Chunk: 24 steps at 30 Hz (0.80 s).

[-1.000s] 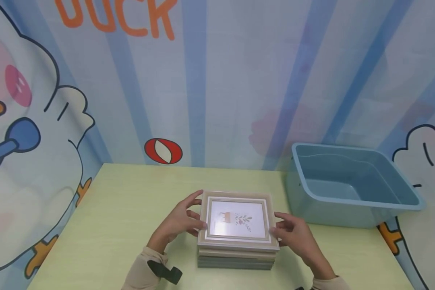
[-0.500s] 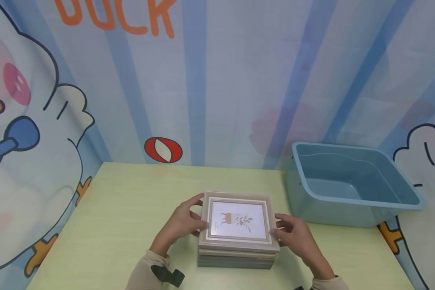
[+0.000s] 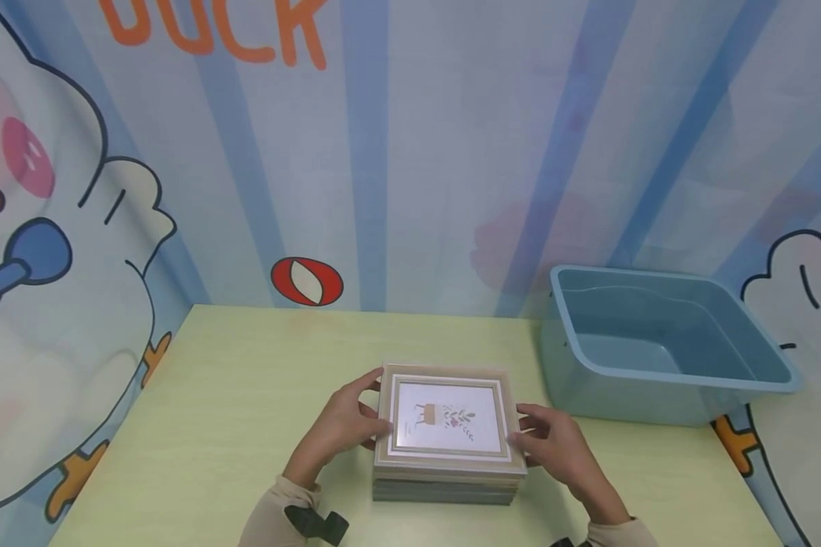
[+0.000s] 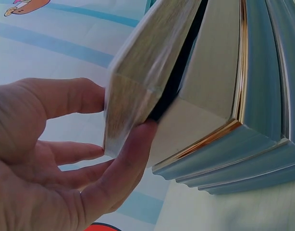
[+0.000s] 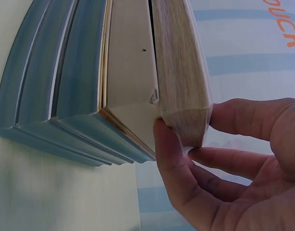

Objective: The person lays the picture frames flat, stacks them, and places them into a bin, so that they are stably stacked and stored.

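beige top frame (image 3: 449,420) sits on a stack (image 3: 445,486) of frames near the front edge of the table (image 3: 232,395), midway along it. left hand (image 3: 345,425) pinches the frame's left edge, thumb under and fingers over; right hand (image 3: 554,448) pinches its right edge the same way. wrist views show it parted slightly from the frame below. blue tub (image 3: 664,349) stands at the back right corner.

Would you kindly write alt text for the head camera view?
Two hands, left hand and right hand, grip the sides of the top picture frame on a stack of frames on a pale green table. An empty blue tub sits to the right.
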Available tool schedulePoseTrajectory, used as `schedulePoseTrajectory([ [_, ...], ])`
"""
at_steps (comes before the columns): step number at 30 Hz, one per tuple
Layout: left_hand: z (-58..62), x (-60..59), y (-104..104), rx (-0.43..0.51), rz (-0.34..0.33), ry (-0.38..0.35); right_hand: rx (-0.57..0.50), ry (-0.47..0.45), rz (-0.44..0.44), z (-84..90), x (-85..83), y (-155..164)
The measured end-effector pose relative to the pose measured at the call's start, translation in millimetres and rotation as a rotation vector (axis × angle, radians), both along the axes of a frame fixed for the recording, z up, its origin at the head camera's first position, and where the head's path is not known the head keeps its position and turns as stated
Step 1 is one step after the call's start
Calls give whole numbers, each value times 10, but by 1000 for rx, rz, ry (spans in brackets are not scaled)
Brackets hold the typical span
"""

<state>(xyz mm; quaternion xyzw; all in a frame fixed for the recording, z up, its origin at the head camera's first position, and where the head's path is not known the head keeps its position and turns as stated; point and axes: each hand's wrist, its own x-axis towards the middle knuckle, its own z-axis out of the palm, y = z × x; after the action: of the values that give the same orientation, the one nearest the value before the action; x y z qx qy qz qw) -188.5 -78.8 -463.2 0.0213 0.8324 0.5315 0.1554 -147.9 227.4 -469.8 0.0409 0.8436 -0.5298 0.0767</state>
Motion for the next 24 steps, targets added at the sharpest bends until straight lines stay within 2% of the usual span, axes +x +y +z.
schedulePoseTrajectory([
  [20, -38, 0, -6, -6, -6, 13, 8, -11, -5, -19, -17, 2],
  [24, -80, 14, -20, -39, -17, 77, 5, -9, -13, -30, -8, 1],
])
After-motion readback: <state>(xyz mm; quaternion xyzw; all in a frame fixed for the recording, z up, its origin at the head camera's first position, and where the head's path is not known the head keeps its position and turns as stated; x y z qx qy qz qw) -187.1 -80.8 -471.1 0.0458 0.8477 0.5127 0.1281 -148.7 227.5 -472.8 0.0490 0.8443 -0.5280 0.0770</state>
